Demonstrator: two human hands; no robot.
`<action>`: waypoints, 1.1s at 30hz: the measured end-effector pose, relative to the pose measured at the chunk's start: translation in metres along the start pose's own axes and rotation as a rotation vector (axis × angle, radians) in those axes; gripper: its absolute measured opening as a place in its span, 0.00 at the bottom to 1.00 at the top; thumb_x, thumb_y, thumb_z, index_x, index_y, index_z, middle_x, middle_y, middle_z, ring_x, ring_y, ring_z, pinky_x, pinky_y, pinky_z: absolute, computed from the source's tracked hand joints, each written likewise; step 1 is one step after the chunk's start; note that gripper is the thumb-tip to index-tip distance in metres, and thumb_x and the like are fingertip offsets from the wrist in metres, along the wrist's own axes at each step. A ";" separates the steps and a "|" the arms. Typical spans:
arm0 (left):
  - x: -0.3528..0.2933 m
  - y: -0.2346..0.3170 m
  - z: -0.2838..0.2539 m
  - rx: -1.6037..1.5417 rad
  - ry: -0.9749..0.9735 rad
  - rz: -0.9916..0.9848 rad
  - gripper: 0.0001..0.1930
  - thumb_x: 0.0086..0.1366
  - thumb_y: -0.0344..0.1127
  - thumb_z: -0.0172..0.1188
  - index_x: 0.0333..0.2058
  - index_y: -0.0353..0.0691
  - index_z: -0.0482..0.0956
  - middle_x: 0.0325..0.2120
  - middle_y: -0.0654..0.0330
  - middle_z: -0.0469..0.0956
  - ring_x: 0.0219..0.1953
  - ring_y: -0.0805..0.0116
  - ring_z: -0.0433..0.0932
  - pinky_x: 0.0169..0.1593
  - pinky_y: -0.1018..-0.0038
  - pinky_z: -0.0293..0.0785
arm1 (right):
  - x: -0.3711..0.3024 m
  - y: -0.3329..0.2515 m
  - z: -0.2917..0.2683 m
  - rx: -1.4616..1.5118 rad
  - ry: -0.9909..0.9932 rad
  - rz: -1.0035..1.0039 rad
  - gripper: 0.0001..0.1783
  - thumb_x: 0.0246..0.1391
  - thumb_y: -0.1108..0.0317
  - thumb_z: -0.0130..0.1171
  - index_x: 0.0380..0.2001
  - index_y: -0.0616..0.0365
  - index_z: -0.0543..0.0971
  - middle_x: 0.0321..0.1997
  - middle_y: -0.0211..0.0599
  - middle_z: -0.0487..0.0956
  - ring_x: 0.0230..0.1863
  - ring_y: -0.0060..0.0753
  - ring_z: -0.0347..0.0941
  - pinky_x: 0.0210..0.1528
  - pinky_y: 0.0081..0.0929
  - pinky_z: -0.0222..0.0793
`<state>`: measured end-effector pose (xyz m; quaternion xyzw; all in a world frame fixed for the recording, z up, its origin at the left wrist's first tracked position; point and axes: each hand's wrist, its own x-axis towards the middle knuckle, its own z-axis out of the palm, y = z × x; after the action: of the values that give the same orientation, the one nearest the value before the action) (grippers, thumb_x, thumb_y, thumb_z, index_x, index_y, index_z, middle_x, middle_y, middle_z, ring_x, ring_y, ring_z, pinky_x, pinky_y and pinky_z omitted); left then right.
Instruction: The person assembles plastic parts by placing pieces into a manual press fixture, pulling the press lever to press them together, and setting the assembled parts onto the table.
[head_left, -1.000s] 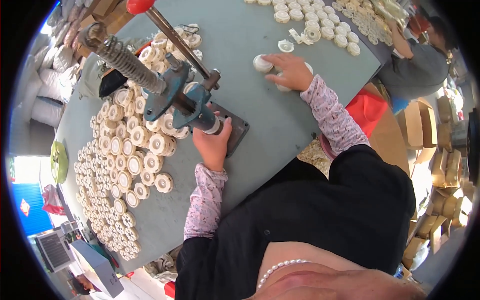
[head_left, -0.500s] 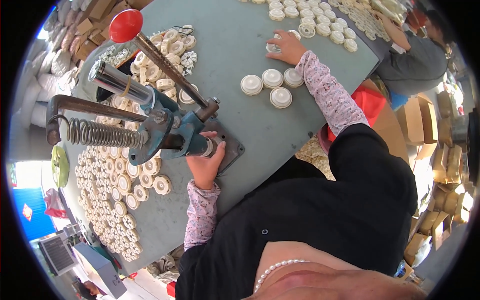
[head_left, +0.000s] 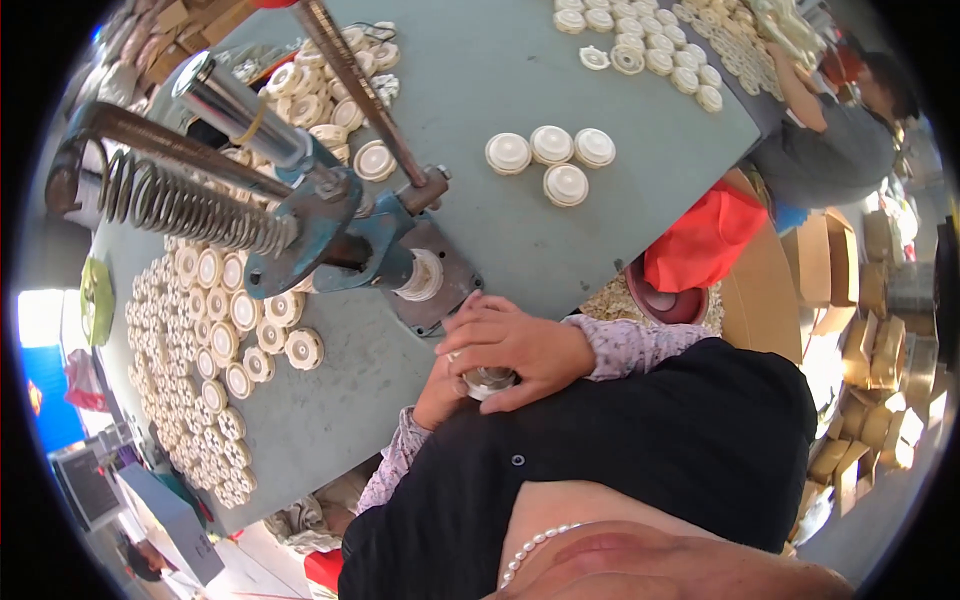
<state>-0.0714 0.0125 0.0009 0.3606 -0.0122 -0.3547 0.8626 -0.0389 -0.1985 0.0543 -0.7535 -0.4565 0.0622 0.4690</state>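
Observation:
My right hand curls over a silvery round metal piece, close to my body at the table's front edge. Beneath it, my left hand supports the same piece, its fingers largely covered by the right hand. Just beyond them stands a blue-green hand press with a long lever, a coil spring and a dark base plate. A white ribbed round part shows at the press's lower end. Farther off, several white domed round caps sit in a small cluster on the table.
Many cream round parts cover the table's left side, with more heaped behind the press. Rows of white caps lie at the far right. A co-worker sits beyond. A red bag and cardboard boxes stand right of the table.
My right hand has come back from the caps at the far side to meet my left. My left hand has drawn away from the press toward my body. The view has shifted slightly.

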 end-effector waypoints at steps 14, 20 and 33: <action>0.007 -0.003 -0.017 -0.142 -0.126 -0.200 0.49 0.50 0.56 0.82 0.65 0.44 0.65 0.55 0.47 0.77 0.57 0.47 0.81 0.60 0.57 0.78 | -0.093 0.275 -0.293 -1.401 0.770 0.833 0.24 0.59 0.46 0.65 0.58 0.32 0.82 0.69 0.30 0.75 0.73 0.52 0.63 0.67 0.63 0.64; 0.006 -0.003 -0.019 -0.176 -0.076 -0.181 0.50 0.50 0.55 0.83 0.65 0.42 0.65 0.55 0.47 0.77 0.55 0.48 0.82 0.61 0.57 0.78 | -0.075 0.272 -0.252 -0.998 0.563 0.770 0.22 0.61 0.50 0.65 0.57 0.36 0.83 0.63 0.26 0.80 0.72 0.49 0.65 0.67 0.62 0.65; 0.008 -0.001 -0.020 -0.084 -0.126 -0.159 0.48 0.53 0.56 0.81 0.65 0.40 0.65 0.54 0.47 0.78 0.55 0.50 0.82 0.59 0.60 0.79 | -0.101 0.192 -0.250 -0.059 0.927 0.592 0.23 0.68 0.58 0.65 0.57 0.63 0.79 0.50 0.36 0.84 0.49 0.22 0.79 0.51 0.21 0.73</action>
<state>-0.0608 0.0194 -0.0157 0.3007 -0.0229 -0.4443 0.8436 0.1547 -0.4639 0.0124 -0.8110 0.0278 -0.1599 0.5621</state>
